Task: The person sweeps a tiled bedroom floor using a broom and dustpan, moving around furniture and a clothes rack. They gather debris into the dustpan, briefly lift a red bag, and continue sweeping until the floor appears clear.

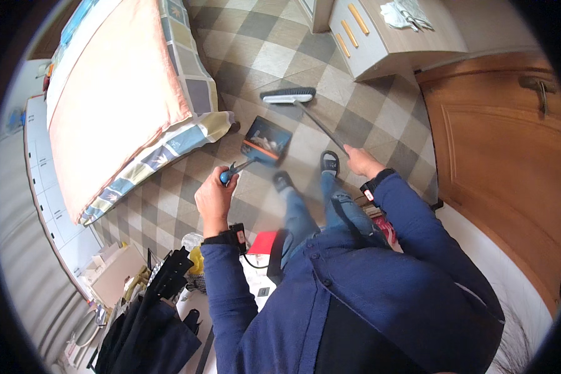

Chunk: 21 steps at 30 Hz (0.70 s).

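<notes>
My left hand (pixel 217 194) is closed around the blue-tipped handle of a dustpan (pixel 251 151). The dark blue pan with an orange stripe stands on the floor ahead of my feet, and some pale litter (pixel 269 138) lies in it. In my right hand (pixel 363 162) is the long grey stick of a broom (pixel 287 98), fingers wrapped round it. The broom's head, white with dark bristles, is on the tiles beyond the pan, apart from it.
A bed (pixel 118 106) with a peach cover and patterned skirt stands on the left. At the far right are a pale drawer cabinet (pixel 352 34) with white cloths on top and a brown wooden door (pixel 498 137). Dark clothes (pixel 153 324) hang at the lower left.
</notes>
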Motion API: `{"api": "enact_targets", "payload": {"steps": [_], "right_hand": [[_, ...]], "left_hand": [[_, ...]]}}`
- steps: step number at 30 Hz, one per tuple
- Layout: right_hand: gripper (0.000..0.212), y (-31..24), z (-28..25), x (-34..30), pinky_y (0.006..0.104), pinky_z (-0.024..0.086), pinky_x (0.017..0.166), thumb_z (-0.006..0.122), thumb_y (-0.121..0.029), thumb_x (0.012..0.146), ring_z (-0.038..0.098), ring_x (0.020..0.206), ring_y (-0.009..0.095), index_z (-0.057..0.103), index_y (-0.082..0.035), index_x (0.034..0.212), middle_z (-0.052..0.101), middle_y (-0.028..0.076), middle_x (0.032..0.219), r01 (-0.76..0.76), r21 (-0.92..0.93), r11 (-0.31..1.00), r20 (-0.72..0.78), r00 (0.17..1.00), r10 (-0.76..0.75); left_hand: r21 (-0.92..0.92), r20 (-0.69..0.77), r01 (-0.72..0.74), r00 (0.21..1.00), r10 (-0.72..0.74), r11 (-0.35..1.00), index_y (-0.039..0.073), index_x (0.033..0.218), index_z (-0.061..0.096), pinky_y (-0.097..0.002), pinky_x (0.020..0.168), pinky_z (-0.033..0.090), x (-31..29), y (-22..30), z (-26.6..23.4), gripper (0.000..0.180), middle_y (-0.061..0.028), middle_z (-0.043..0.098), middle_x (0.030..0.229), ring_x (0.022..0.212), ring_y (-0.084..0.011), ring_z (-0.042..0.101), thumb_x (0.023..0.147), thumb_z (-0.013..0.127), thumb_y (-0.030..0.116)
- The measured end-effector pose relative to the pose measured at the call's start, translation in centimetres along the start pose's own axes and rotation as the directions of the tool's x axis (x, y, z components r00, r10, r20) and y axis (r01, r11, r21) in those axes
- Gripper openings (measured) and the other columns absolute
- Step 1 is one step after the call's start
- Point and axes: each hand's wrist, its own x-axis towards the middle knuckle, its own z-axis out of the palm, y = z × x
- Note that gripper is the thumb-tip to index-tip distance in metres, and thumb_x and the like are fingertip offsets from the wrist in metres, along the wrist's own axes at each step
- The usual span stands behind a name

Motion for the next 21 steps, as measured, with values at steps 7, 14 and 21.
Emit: {"api": "enact_targets", "payload": {"steps": [7,14,21], "right_hand": [[0.051,3.4,-0.5,-7.9,0.0359,0.043,0.093,0.05,-0.007,0.079,0.054,0.112,0.033,0.048,-0.005,0.13,0.056,0.021,0.121,-0.031,0.271,0.962,-0.051,0.998,0.047],[0.055,3.7,-1.1,-9.2,0.0367,0.05,0.071,0.046,-0.006,0.079,0.065,0.088,0.031,0.041,-0.004,0.134,0.06,0.026,0.108,-0.321,0.431,0.843,0.022,0.938,0.346],[0.047,0.2,6.5,-6.9,0.0424,0.052,0.066,0.043,-0.006,0.079,0.064,0.081,0.038,0.045,0.001,0.125,0.061,0.028,0.098,-0.209,0.43,0.879,0.09,0.978,0.188]], "left_hand": [[-0.005,0.084,-0.021,0.996,0.022,1.0,0.018,0.099,0.062,-0.0404,0.064,0.05,0.2,-3.0,-1.6,0.03,-0.0116,0.067,0.083,0.079,-0.033,0.064,0.077,0.07,0.037],[-0.028,0.053,-0.117,0.992,0.119,0.993,0.018,0.098,0.063,-0.0376,0.064,0.05,-1.4,-5.8,-3.9,0.03,-0.0092,0.067,0.085,0.078,-0.03,0.065,0.075,0.072,0.035],[0.032,0.134,-0.277,0.953,0.271,0.96,0.017,0.097,0.062,-0.0376,0.062,0.049,0.1,-5.4,-2.8,0.029,-0.0083,0.067,0.084,0.078,-0.0294,0.065,0.076,0.07,0.035]]}}
